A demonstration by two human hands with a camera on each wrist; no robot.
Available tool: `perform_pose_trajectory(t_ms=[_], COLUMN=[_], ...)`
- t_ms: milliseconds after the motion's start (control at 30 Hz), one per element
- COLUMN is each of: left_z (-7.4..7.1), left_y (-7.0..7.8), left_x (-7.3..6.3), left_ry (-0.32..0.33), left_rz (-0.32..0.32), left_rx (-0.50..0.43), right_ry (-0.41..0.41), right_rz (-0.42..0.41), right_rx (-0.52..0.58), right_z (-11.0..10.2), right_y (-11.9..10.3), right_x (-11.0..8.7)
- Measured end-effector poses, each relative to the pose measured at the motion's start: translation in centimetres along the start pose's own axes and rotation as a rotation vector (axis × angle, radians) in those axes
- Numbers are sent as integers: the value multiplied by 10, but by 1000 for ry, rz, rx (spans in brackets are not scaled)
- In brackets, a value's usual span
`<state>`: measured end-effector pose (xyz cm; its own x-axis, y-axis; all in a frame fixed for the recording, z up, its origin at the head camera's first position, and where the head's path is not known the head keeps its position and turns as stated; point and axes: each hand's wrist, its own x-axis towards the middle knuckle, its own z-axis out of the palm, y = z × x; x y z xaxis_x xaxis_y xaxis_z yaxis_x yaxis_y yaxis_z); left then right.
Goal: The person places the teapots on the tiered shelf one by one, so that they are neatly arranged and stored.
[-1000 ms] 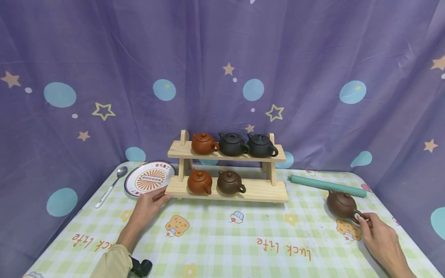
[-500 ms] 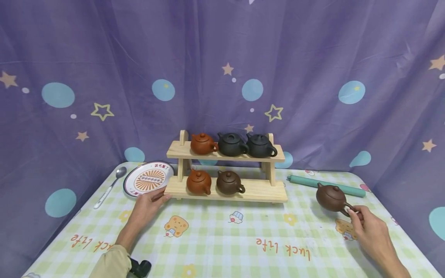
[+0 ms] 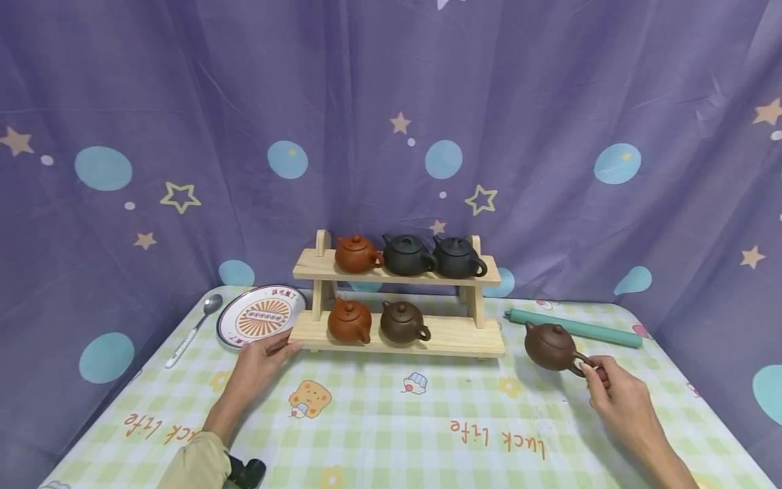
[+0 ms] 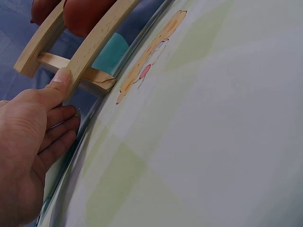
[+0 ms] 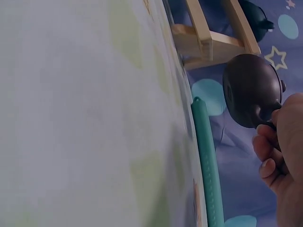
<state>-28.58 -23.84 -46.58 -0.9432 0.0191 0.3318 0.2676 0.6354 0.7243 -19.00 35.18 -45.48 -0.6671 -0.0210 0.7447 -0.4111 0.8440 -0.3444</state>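
Observation:
My right hand [image 3: 626, 404] holds a dark brown teapot [image 3: 550, 346] by its handle. The teapot is raised above the cloth, right of a two-tier wooden display stand [image 3: 464, 334], its spout toward the upper left. In the right wrist view, the fingers curl at the handle of this teapot [image 5: 251, 90]. My left hand [image 3: 258, 367] grips the left end of the stand's lower shelf, thumb on top in the left wrist view. On that shelf sit an orange-brown teapot [image 3: 349, 322] and a brown teapot [image 3: 403, 322]. Above are another orange-brown teapot [image 3: 356, 255] and two black teapots [image 3: 406, 256].
A patterned plate [image 3: 263, 316] lies left of the stand, and a spoon [image 3: 194, 333] lies beyond it. At the back right is a green stick-like roll [image 3: 580, 329]. A checkered cloth [image 3: 366, 435] covers the table, and a purple curtain [image 3: 366, 81] hangs behind.
My right hand has moved left with the brown teapot, bringing it off the cloth and closer to the stand. The left hand and the stand have stayed in place.

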Motion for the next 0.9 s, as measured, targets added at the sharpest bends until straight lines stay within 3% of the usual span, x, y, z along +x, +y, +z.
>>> perform_pose_trajectory(t_ms=[200, 900], left_z=[0, 1], left_y=[-1, 0], left_x=[0, 0], left_ry=[7, -10], left_rz=[3, -20], left_rx=[8, 0], right_ry=[25, -6], right_rz=[-39, -96], right_rx=[28, 114], right_z=[9, 36], right_y=[-10, -36], right_x=[6, 21])
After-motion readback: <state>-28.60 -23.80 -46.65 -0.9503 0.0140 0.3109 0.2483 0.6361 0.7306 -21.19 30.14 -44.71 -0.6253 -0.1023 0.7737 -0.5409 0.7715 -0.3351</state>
